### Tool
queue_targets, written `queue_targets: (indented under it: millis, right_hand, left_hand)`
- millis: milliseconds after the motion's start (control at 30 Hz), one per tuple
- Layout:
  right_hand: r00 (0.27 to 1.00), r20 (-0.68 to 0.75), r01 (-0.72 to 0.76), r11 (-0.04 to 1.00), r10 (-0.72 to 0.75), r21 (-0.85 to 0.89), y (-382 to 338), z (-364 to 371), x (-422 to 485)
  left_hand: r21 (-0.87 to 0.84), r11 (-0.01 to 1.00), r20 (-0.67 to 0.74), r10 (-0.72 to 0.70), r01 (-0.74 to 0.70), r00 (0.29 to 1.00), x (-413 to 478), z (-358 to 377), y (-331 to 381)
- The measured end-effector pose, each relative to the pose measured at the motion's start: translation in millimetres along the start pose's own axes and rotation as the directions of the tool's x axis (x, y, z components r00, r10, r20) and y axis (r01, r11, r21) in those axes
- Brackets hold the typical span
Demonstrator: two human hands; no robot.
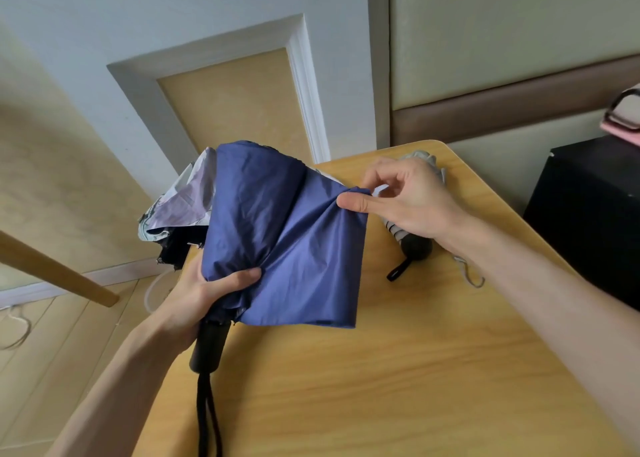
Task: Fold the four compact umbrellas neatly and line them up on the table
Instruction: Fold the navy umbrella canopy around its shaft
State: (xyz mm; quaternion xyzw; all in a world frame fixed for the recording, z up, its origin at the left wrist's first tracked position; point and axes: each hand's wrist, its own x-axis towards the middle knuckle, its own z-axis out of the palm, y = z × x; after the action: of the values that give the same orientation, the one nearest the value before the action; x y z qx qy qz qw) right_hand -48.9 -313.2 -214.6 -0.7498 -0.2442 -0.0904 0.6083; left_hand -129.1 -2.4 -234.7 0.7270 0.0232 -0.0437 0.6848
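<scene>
I hold a blue compact umbrella [277, 235] above the wooden table [398, 370], its canopy loose and unfolded. My left hand [204, 290] grips the canopy's gathered base just above the black handle [209, 347], whose strap hangs down. My right hand [405, 200] pinches a corner of the blue fabric and pulls it out to the right. A grey umbrella [412, 238] with a dark handle lies on the table behind my right hand, mostly hidden. A pale printed umbrella [180, 203] with black underside sits unfolded at the table's far left edge.
A black cabinet [588, 221] stands right of the table, with pink and cream items [623, 117] on top. A wooden rail [59, 273] crosses at the left above the wood floor. Wall panelling stands behind the table.
</scene>
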Motion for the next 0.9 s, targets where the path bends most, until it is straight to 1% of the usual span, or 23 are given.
queue_targets:
  millis: [33,67,133,233,367,467,533,567,600,633,667,700,767,833,900]
  right_hand:
    - [1.0,0.005,0.003,0.999,-0.003,-0.044,1,-1,1]
    - [0.999,0.037,-0.02,0.999,0.021,-0.045,2,-2,2]
    - [0.985,0.134,-0.103,0.993,0.109,-0.05,2,-5,1]
    - [0.97,0.202,-0.124,0.989,0.138,-0.078,0,-7,0]
    - [0.972,0.196,-0.103,0.983,0.132,-0.15,-6,-10,-1]
    - [0.991,0.129,-0.011,0.984,0.035,-0.177,-2,-3,0]
    - [0.994,0.109,0.013,0.991,0.001,-0.132,2,-2,1]
    - [0.989,0.145,-0.026,0.997,0.037,-0.075,3,-4,2]
    - [0.972,0.217,-0.085,0.996,0.09,-0.031,2,-7,1]
    - [0.95,0.29,-0.118,0.993,0.118,-0.019,0,-10,0]
    - [0.934,0.335,-0.119,0.992,0.122,-0.029,1,-12,-1]
    - [0.937,0.33,-0.107,0.993,0.116,-0.047,2,-13,-1]
    - [0.975,0.199,-0.095,0.994,0.104,-0.051,1,-11,-1]
    - [0.989,0.097,-0.108,0.994,0.109,-0.015,-4,-10,1]
    - [0.987,0.075,-0.146,0.989,0.144,0.019,-5,-12,2]
  left_hand:
    - [0.016,1.0,0.007,-0.001,0.001,1.0,-1,1,0]
    - [0.028,1.0,0.008,-0.002,0.002,1.0,-1,2,0]
    - [0.046,0.999,0.004,-0.007,0.007,1.0,-1,5,0]
    - [0.045,0.999,0.001,-0.012,0.012,1.0,-1,8,1]
    - [0.03,0.999,-0.029,0.018,-0.018,0.999,-2,8,6]
    - [0.035,0.999,-0.035,0.022,-0.021,0.999,-1,6,7]
    - [0.057,0.998,-0.014,0.021,-0.02,1.0,-1,7,7]
    - [0.064,0.998,-0.009,0.018,-0.018,1.0,-2,7,6]
    - [0.066,0.998,-0.012,0.017,-0.016,1.0,-2,6,5]
    - [0.065,0.998,-0.014,0.016,-0.015,1.0,-2,5,5]
    - [0.062,0.998,-0.018,0.016,-0.015,1.0,-2,3,4]
    - [0.059,0.998,-0.021,0.016,-0.015,1.0,-1,2,5]
    - [0.042,0.999,-0.035,0.022,-0.02,0.999,1,0,7]
    - [0.022,1.0,-0.052,0.023,-0.022,0.998,1,0,7]
    - [0.024,0.999,-0.063,0.024,-0.022,0.998,1,1,6]
